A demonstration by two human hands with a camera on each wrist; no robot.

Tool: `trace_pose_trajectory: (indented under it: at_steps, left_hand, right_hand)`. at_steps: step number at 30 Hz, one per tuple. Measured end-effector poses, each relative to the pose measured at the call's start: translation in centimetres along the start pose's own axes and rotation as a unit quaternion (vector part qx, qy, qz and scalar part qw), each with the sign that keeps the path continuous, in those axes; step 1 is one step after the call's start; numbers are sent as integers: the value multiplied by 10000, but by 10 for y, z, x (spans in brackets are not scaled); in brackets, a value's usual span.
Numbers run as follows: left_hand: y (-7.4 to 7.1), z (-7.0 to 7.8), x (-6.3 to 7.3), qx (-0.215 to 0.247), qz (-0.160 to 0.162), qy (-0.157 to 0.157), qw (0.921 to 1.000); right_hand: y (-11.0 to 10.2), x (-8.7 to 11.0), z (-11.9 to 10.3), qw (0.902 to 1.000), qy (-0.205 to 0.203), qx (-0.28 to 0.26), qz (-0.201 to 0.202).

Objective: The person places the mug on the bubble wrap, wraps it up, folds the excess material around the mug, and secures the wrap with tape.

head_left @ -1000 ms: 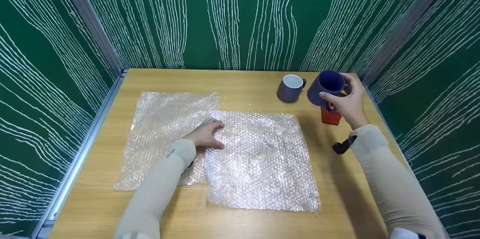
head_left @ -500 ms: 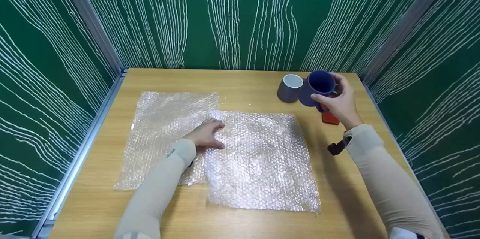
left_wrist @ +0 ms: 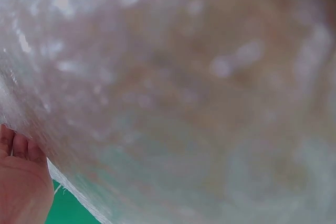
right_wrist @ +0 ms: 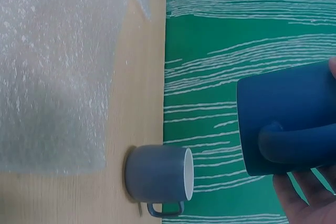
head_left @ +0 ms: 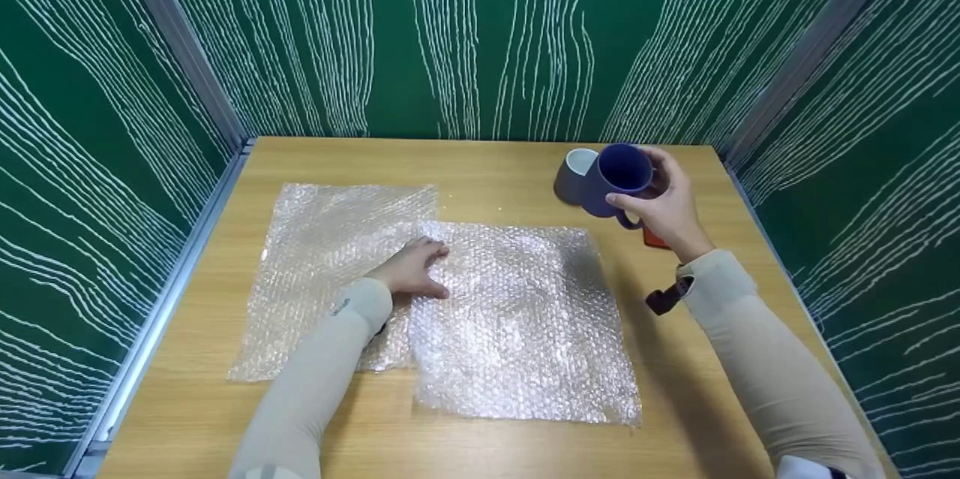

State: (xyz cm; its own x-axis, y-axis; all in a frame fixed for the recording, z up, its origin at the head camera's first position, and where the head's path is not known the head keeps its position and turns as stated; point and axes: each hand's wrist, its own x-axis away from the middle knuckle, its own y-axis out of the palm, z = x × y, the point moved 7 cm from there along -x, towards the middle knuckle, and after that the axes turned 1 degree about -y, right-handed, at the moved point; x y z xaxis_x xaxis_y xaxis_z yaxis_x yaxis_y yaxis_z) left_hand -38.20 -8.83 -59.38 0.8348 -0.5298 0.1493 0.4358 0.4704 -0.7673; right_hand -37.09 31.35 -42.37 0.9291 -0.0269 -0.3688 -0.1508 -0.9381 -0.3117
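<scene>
A dark blue mug (head_left: 600,197) is held in the air over the right back of the table by my right hand (head_left: 670,212), thumb on the near side and fingers round the far side. Its mouth tips toward the camera, and its handle shows large in the right wrist view. A grey mug (head_left: 568,188) with a pale inside stands just behind it, partly covered. My left hand (head_left: 411,269) rests at the left edge of the nearer bubble wrap sheet (head_left: 517,329), thumb and fingers spread. Blurred bubble wrap (left_wrist: 173,98) fills most of the left wrist view.
Another bubble wrap sheet (head_left: 330,239) lies to the left, overlapped by the nearer one. A small red object (head_left: 655,238) sits on the wooden table (head_left: 487,449), partly hidden by the right hand. Green walls (head_left: 390,36) with white lines enclose the back and sides.
My right hand has carried the blue mug leftward, so it now overlaps the grey mug and covers its handle. The left hand and both sheets have stayed put.
</scene>
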Motion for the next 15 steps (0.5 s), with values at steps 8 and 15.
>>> trace_pose_trajectory:
  at_steps: [8,15]
  left_hand:
    - [0,0,-1,-96,12,2,10000]
    - [-1,-1,-1,-85,-50,-89,9999]
  right_hand:
    - [14,7,-6,9993,160,-160,-289]
    - [22,10,-9,9987,162,-155,-448]
